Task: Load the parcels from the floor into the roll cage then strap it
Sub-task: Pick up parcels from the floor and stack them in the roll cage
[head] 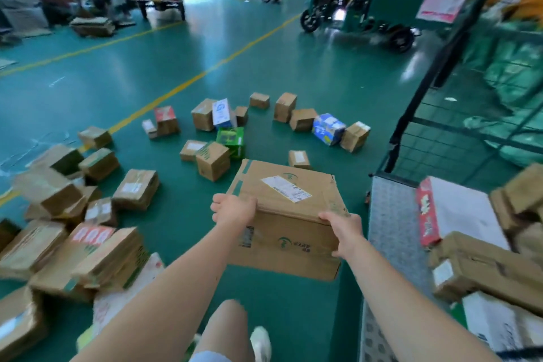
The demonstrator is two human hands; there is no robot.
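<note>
A large corrugated cardboard box (286, 214), white-labelled, was held above the glossy green floor (264, 53), its near top corners clasped by the left grip (232, 210) and the right grip (345, 232). Small cartons (211, 160) were scattered ahead and crumpled cartons (58, 200) heaped at the left, a bare strip of floor being left between. The roll cage (393, 229) was found just to the right, stacked parcels (458, 209) edged by its chequered metal base and black mesh wall.

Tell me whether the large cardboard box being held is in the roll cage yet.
Out. The left hand and right hand grip the box over the floor, left of the roll cage base.
</note>
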